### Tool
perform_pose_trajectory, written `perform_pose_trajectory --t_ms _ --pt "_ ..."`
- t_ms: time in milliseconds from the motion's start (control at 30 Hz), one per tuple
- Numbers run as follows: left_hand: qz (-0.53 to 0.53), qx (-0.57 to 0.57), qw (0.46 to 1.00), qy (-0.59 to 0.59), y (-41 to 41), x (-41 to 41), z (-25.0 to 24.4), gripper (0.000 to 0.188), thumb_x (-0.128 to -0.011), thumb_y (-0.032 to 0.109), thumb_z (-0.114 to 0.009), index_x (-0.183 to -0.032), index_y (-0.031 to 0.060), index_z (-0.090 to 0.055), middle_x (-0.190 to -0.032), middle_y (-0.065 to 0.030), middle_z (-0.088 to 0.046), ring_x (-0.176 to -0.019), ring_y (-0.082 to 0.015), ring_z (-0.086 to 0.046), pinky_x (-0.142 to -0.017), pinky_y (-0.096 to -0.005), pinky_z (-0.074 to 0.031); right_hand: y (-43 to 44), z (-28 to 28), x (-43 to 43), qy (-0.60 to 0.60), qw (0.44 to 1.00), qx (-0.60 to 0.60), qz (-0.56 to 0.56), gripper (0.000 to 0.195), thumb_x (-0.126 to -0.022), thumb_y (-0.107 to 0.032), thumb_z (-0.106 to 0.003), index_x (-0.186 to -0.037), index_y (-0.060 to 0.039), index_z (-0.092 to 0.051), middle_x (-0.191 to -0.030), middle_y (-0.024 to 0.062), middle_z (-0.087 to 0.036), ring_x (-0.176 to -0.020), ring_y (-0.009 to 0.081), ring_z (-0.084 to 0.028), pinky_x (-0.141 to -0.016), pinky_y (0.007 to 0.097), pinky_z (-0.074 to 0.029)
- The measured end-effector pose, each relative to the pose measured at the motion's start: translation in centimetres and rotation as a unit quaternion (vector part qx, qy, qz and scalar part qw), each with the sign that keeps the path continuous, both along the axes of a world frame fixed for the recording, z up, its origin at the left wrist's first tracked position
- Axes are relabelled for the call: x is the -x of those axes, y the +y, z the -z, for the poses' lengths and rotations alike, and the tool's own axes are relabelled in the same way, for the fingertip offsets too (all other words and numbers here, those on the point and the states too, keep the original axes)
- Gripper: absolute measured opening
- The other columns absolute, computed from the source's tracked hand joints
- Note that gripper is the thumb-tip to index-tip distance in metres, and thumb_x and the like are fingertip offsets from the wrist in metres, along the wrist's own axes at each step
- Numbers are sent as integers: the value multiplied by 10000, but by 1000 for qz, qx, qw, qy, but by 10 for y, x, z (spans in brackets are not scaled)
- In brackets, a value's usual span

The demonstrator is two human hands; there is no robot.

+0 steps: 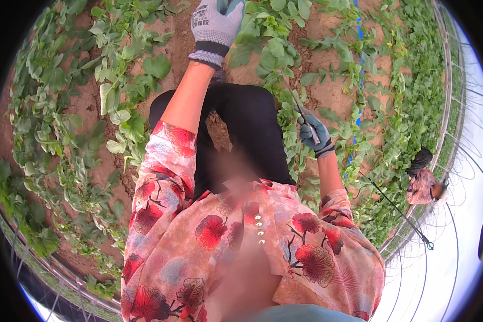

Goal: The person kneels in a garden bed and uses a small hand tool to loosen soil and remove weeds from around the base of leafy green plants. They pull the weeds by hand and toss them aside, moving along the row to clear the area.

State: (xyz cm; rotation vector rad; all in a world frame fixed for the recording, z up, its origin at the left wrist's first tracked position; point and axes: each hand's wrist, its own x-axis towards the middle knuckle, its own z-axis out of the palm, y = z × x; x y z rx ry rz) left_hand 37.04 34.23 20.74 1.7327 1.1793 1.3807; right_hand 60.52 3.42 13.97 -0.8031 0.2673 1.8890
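My left hand (219, 22), in a grey knit glove with a teal coated palm, reaches over the soil at the top edge of the view. Its fingers are partly cut off there, so I cannot tell what they hold. To the right of my knees, my right hand (316, 131) wears a matching glove. Its fingers are wrapped around the handle of a slim metal hand tool (294, 94), whose thin end points up and left into the leaves. Leafy green plants (275, 52) grow between my two hands. My black-trousered legs (245, 116) are bent below them.
More rows of leafy plants (120, 96) stand on brown soil to my left. A blue line (360, 52), perhaps a hose, runs along the right-hand row. Further right, another person (420, 187) is among the plants near the curved metal greenhouse frame (446, 80).
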Motion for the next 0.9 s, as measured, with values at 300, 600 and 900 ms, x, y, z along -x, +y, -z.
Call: perform_pose_trajectory --t_ms 300,600,900 --pt "-73 -41 995 49 -16 48 -2 170 -792 155 -581 -941 89 -630 -898 -120 -617 -821 -295 -589 -726 -363 -467 -13 -1 8 -14 1000 -12 7 424 -929 -110 -412 -1332 -18 -319 -905 86 -601 -576 109 -536 -489 209 -454" --pt "-98 -2 993 69 -25 73 9 189 -771 228 -587 -919 112 -606 -943 -105 -605 -833 -288 -587 -720 -379 -473 -8 -13 18 -129 991 -21 -17 332 -924 -105 -421 -1239 -1 -435 -876 43 -591 -599 80 -527 -524 193 -457" --pt "-21 -3 996 81 -31 53 18 218 -795 311 -554 -964 185 -611 -957 -60 -603 -847 -275 -593 -723 -401 -477 -10 -29 35 -530 827 -156 -108 313 -882 -64 -444 -1183 9 -485 -999 75 -607 -878 153 -590 -761 285 -478"
